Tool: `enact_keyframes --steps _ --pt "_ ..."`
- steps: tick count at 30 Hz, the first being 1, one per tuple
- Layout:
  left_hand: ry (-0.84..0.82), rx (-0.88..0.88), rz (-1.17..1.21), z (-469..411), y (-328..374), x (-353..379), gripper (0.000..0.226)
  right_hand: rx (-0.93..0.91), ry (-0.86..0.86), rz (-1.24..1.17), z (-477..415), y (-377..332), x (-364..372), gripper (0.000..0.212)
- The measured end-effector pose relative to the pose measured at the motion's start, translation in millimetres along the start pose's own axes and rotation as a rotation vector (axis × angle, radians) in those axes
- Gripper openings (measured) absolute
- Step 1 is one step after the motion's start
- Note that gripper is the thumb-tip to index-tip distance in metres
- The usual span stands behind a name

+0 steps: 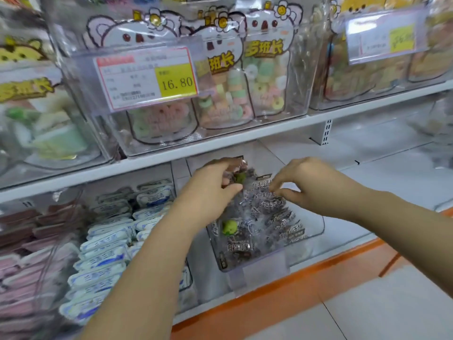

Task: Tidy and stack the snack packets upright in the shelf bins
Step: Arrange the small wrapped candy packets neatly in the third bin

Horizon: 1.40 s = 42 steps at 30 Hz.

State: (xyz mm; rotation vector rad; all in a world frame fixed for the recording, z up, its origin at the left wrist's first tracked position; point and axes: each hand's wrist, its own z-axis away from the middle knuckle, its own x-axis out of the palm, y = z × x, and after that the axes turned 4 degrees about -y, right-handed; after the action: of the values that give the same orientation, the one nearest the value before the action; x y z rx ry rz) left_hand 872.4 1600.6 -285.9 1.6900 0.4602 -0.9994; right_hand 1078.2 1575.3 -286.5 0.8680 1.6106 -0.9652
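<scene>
A clear plastic bin point(316, 229) on the lower shelf holds several dark, see-through snack packets point(264, 224) with black lettering and green spots, leaning back in a row. My left hand point(210, 192) grips the top of the rearmost packets, thumb in front and fingers behind. My right hand point(308, 185) pinches the top edge of a packet just to the right, its fingertips touching the plastic. Both forearms reach in from the bottom of the view.
To the left is a bin of white-and-blue packets point(107, 244) and pink packets point(22, 256). The upper shelf carries clear bins of koala-print candy bags point(264, 69) with a 16.80 price tag point(147, 77). An orange shelf base point(318, 285) meets the pale tiled floor point(392, 310).
</scene>
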Motion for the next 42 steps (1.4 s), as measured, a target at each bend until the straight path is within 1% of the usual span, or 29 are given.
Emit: enact_keyframes --steps 2,4,5,7,10,11,13,14,15,17,18,20,23,25,26,29,32,34,36,38,42 --pt "0.216 -0.039 0.146 26.9 -7.8 6.8 0.032 -0.016 -0.096 -0.121 -7.7 -23.8 2.3 0.02" --pt "0.347 -0.074 0.3 50.3 -14.8 18.0 0.028 -0.051 -0.218 -0.126 -17.1 -45.9 13.1 0.022" --pt "0.375 -0.077 0.338 58.9 -18.1 23.6 0.026 -0.057 -0.281 -0.108 -22.2 -53.5 20.6 0.024" --pt "0.389 -0.057 0.338 67.8 -24.5 30.8 0.025 -0.057 -0.385 -0.065 -34.0 -61.7 37.7 0.024" --pt "0.441 -0.05 0.4 66.4 -30.5 28.5 0.026 -0.032 -0.484 0.032 -55.5 -66.2 58.4 0.011" --pt "0.461 -0.06 0.414 64.4 -32.6 26.9 0.026 -0.009 -0.509 0.06 -63.7 -68.0 62.6 0.014" --pt "0.477 -0.083 0.395 59.6 -37.7 25.1 0.027 0.054 -0.595 0.046 -78.6 -70.7 68.4 0.028" --pt "0.468 -0.084 0.371 57.4 -41.3 25.1 0.027 0.084 -0.645 0.015 -85.5 -71.9 70.2 0.029" --pt "0.446 -0.081 0.341 55.5 -45.0 25.2 0.027 0.101 -0.695 -0.005 -90.8 -73.2 70.9 0.029" --pt "0.382 -0.063 0.271 52.8 -51.5 24.8 0.027 0.135 -0.785 -0.002 -98.4 -73.9 70.3 0.043" --pt "0.361 -0.048 0.225 51.6 -54.4 24.7 0.027 0.146 -0.814 0.012 -101.0 -73.6 70.4 0.047" --pt "0.347 -0.018 0.136 49.7 -58.7 25.2 0.028 0.147 -0.846 0.031 -104.4 -71.4 73.9 0.049" --pt "0.305 -0.031 0.121 48.0 -60.4 25.4 0.028 0.15 -0.875 0.066 -102.4 -73.1 81.5 0.056" --pt "0.283 -0.024 0.106 47.2 -60.9 26.0 0.029 0.14 -0.835 0.051 -99.4 -73.6 87.2 0.056" --pt "0.282 -0.013 0.091 46.6 -61.6 26.6 0.03 0.134 -0.799 0.033 -98.5 -73.5 87.0 0.052" --pt "0.271 0.003 0.047 45.3 -62.6 27.1 0.031 0.134 -0.698 -0.021 -97.1 -67.9 81.8 0.022" --pt "0.263 0.016 0.011 44.2 -65.2 29.1 0.031 0.081 -0.61 -0.037 -90.8 -66.8 69.1 0.03" --pt "0.258 0.013 0.021 44.0 -64.8 29.7 0.031 0.024 -0.515 -0.066 -79.6 -64.7 56.2 0.024" --pt "0.245 -0.002 0.047 44.2 -63.2 29.5 0.03 -0.033 -0.414 -0.151 -65.6 -59.1 40.8 0.017" --pt "0.243 -0.019 0.112 44.7 -60.9 28.4 0.03 -0.01 -0.292 -0.299 -51.4 -53.2 27.0 0.016" --pt "0.299 -0.016 0.433 50.7 -47.7 22.6 0.042 0.19 0.098 -0.878 -33.6 -43.4 16.2 0.011"
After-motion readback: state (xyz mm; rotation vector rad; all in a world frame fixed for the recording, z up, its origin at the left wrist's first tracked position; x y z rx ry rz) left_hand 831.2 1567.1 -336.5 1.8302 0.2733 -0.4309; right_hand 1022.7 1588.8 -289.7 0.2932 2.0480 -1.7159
